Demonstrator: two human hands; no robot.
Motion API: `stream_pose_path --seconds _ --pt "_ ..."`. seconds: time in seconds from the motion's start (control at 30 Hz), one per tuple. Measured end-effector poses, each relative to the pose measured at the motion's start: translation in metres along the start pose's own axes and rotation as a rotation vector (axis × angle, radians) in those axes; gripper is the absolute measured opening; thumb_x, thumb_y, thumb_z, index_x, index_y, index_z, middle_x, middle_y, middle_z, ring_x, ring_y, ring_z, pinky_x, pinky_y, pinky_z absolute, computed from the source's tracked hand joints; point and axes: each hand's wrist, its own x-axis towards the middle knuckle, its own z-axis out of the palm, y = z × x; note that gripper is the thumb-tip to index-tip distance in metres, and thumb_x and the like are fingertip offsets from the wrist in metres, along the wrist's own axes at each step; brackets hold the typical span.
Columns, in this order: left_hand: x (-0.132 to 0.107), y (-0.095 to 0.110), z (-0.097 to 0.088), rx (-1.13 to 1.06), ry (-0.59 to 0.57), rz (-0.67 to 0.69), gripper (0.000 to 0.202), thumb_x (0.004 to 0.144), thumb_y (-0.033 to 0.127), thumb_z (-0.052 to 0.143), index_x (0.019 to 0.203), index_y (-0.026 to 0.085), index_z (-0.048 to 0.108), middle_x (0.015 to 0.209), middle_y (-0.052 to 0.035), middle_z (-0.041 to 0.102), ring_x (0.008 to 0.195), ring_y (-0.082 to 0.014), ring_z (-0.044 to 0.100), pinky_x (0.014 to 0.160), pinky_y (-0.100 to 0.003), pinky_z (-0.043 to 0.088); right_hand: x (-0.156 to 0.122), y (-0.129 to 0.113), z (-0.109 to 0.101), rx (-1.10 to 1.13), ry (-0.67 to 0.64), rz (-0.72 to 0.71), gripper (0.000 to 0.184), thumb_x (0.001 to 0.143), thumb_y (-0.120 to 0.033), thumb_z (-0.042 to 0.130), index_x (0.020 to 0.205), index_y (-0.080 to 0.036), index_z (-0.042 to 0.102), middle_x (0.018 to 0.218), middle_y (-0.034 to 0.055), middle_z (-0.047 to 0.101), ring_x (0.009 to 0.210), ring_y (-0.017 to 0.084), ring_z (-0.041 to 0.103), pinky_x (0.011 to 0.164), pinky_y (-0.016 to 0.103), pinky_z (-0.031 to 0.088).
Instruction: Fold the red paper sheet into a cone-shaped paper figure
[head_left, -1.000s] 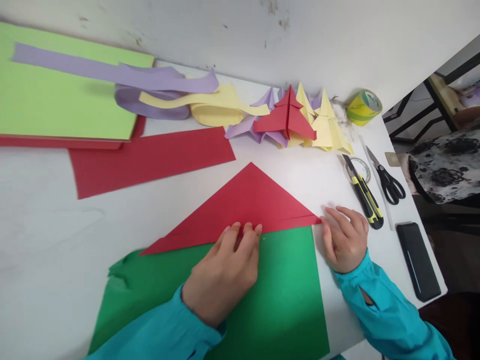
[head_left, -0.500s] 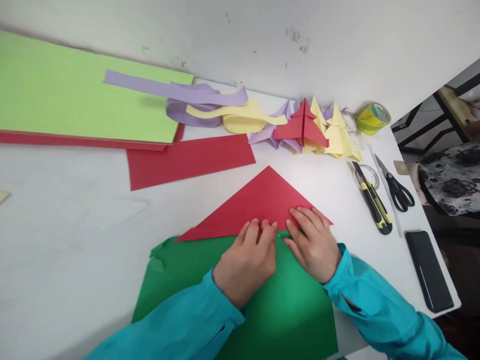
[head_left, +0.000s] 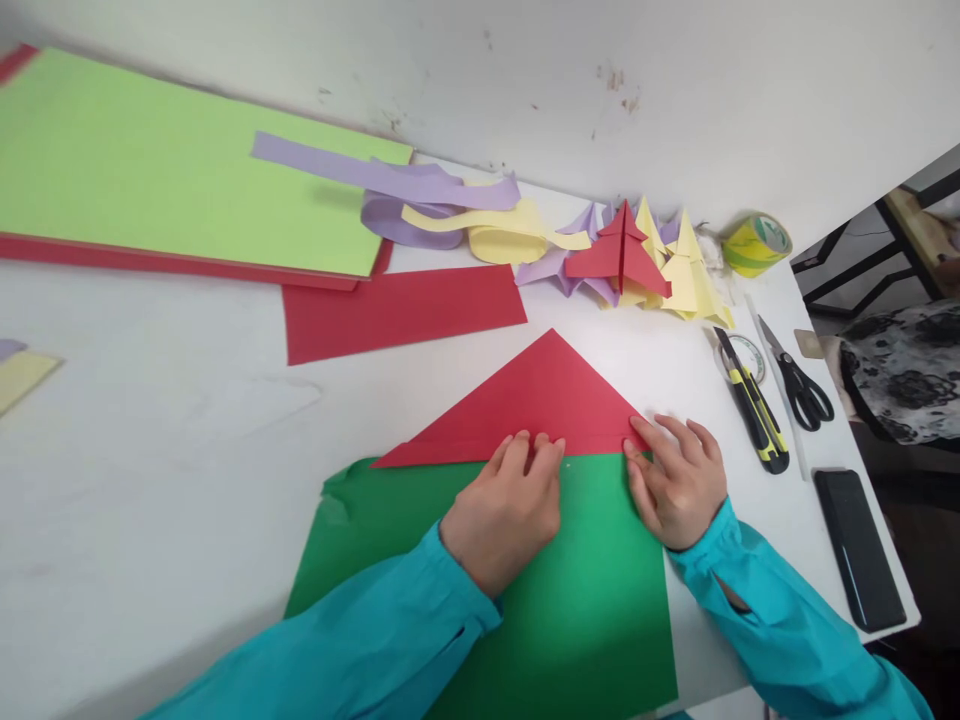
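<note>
A red paper folded into a triangle [head_left: 536, 400] lies on the white table [head_left: 150, 450], its long folded edge over the top of a green sheet [head_left: 570, 590]. My left hand [head_left: 506, 515] rests on the green sheet with its fingertips pressed flat on the middle of the triangle's long edge. My right hand [head_left: 675, 480] presses its fingertips flat on the triangle's right corner. Neither hand grips anything.
A red paper strip [head_left: 401, 310] and a light green stack [head_left: 172, 180] lie at the back left. Purple and yellow strips [head_left: 450, 205] and folded paper shapes [head_left: 637, 260] line the wall. Tape roll [head_left: 754, 243], utility knife [head_left: 754, 400], scissors [head_left: 799, 385] and phone [head_left: 859, 545] lie right.
My right hand slid right along the triangle's folded edge from beside my left hand to the right corner. My left hand stayed on the middle of the edge.
</note>
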Motion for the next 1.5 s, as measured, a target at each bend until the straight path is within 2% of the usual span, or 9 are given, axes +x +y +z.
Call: stream_pose_path --seconds 0.23,0.47,0.6,0.7,0.8,0.93,1.07,1.23,1.5 --pt "0.001 0.0 0.002 0.051 0.01 0.023 0.028 0.084 0.0 0.043 0.1 0.002 0.066 0.092 -0.0121 0.064 0.083 -0.0216 0.059 0.076 -0.034 0.05 -0.016 0.023 0.0 -0.064 0.062 0.041 0.005 0.076 -0.02 0.064 0.079 -0.02 0.069 0.107 0.0026 0.069 0.101 0.025 0.058 0.085 0.041 0.041" --pt "0.0 0.002 0.003 0.053 0.022 0.005 0.027 0.085 0.002 0.043 0.099 0.004 0.065 0.091 -0.0105 0.064 0.083 -0.0207 0.059 0.075 -0.034 0.052 -0.021 0.038 -0.003 -0.119 0.172 0.058 0.007 0.076 -0.014 0.063 0.079 -0.018 0.068 0.094 0.0038 0.072 0.091 0.024 0.062 0.078 0.038 0.043" --pt "0.0 0.004 0.003 0.057 0.017 -0.001 0.027 0.085 0.004 0.043 0.099 0.003 0.066 0.092 -0.0112 0.064 0.083 -0.0224 0.059 0.076 -0.035 0.051 -0.014 0.027 -0.006 -0.011 0.186 0.026 0.02 0.079 -0.014 0.06 0.098 -0.017 0.067 0.101 0.0069 0.07 0.097 0.024 0.06 0.083 0.041 0.044" --pt "0.001 0.004 0.003 0.036 0.011 0.01 0.027 0.084 0.004 0.045 0.101 0.0 0.065 0.094 -0.0144 0.063 0.084 -0.0238 0.058 0.075 -0.037 0.05 0.002 0.01 -0.001 0.121 0.092 -0.07 0.024 0.079 -0.017 0.06 0.103 -0.015 0.065 0.111 0.0116 0.066 0.103 0.025 0.057 0.086 0.042 0.044" --pt "0.001 0.002 0.003 0.026 0.009 0.022 0.026 0.084 0.004 0.047 0.102 0.0 0.065 0.093 -0.0148 0.064 0.085 -0.0243 0.057 0.074 -0.036 0.049 0.016 -0.001 0.007 0.214 0.062 -0.151 0.017 0.08 -0.016 0.058 0.092 -0.013 0.068 0.107 0.0129 0.067 0.103 0.026 0.056 0.083 0.041 0.046" --pt "0.0 0.002 0.001 0.008 -0.028 -0.012 0.029 0.084 0.006 0.045 0.104 0.004 0.065 0.094 -0.0136 0.065 0.088 -0.0265 0.057 0.077 -0.038 0.049 0.022 -0.001 0.012 0.28 0.028 -0.167 0.016 0.079 -0.017 0.055 0.088 -0.013 0.068 0.104 0.0108 0.068 0.099 0.025 0.056 0.08 0.042 0.045" --pt "0.007 0.017 -0.002 -0.078 -0.052 -0.069 0.031 0.086 0.018 0.046 0.105 0.002 0.065 0.104 -0.0186 0.063 0.099 -0.0316 0.055 0.089 -0.048 0.044 0.02 0.0 0.011 0.294 0.005 -0.169 0.021 0.078 -0.018 0.053 0.09 -0.011 0.068 0.107 0.0118 0.066 0.101 0.027 0.055 0.081 0.044 0.044" --pt "0.015 0.042 0.0 -0.179 -0.106 -0.06 0.044 0.086 0.038 0.051 0.111 0.003 0.061 0.108 -0.0183 0.062 0.099 -0.0316 0.055 0.084 -0.045 0.045 0.019 -0.001 0.012 0.346 0.019 -0.126 0.022 0.078 -0.018 0.05 0.088 -0.012 0.069 0.106 0.0113 0.067 0.1 0.026 0.054 0.082 0.043 0.044" --pt "0.009 0.046 0.005 -0.186 -0.168 -0.098 0.052 0.089 0.044 0.044 0.119 0.003 0.055 0.116 -0.0172 0.059 0.106 -0.0302 0.052 0.093 -0.046 0.039 0.015 0.003 0.016 0.421 0.012 -0.098 0.021 0.078 -0.017 0.052 0.087 -0.012 0.07 0.109 0.0112 0.065 0.1 0.026 0.053 0.082 0.044 0.044"
